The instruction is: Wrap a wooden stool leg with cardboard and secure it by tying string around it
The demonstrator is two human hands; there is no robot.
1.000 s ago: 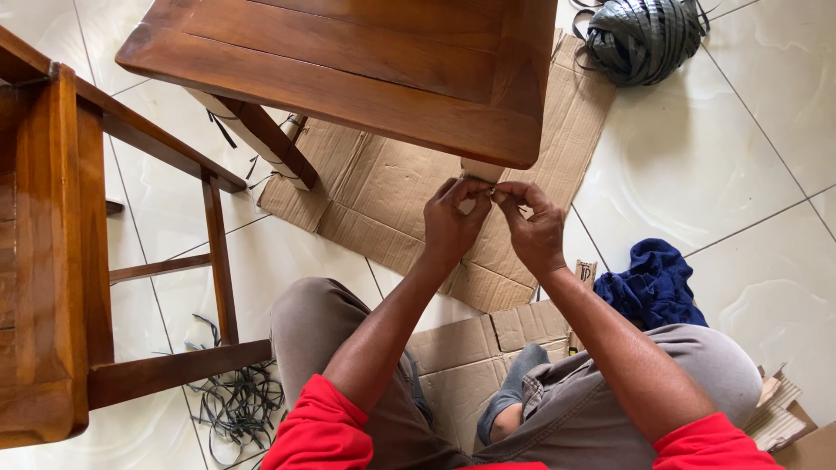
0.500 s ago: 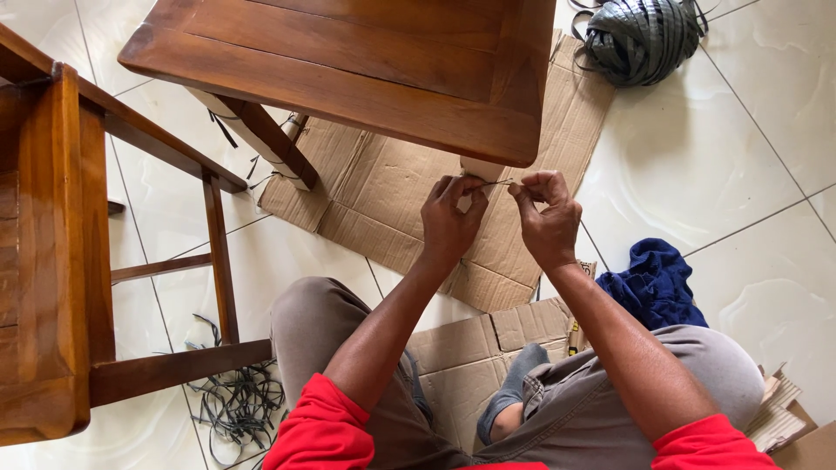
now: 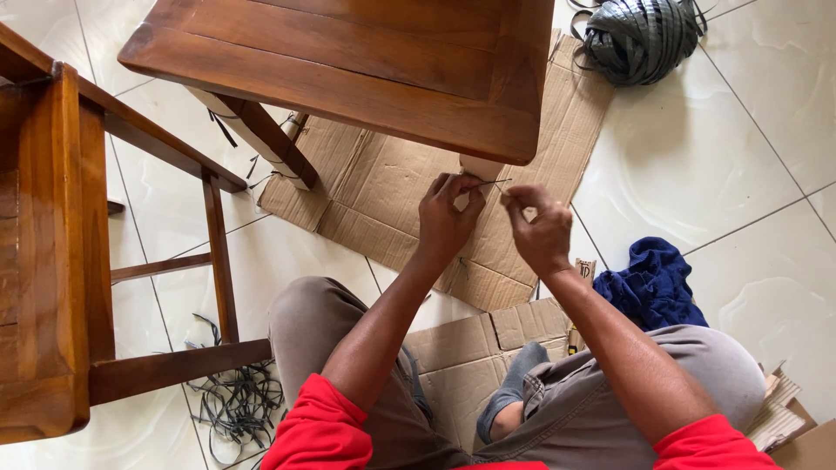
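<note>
Strap (image 3: 495, 182), thin dark plastic at wrapped table leg (image 3: 481, 167) under table corner, pinched by left hand (image 3: 446, 218) w/ right hand (image 3: 542, 231) fingertips nipped beside; likely light, slippery, so grip near the end.

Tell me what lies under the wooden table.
Flattened cardboard on the tiled floor, plus pale-wrapped table legs. The left hand pinches a thin strap there; the tabletop hides the rest.

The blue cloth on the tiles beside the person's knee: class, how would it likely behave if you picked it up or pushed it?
The blue cloth lies crumpled in soft folds, so it would probably hang limp when lifted. It looks thin, so likely light for its size. Pushed, it would probably bunch or slide on the glossy floor tiles, not roll.
</note>
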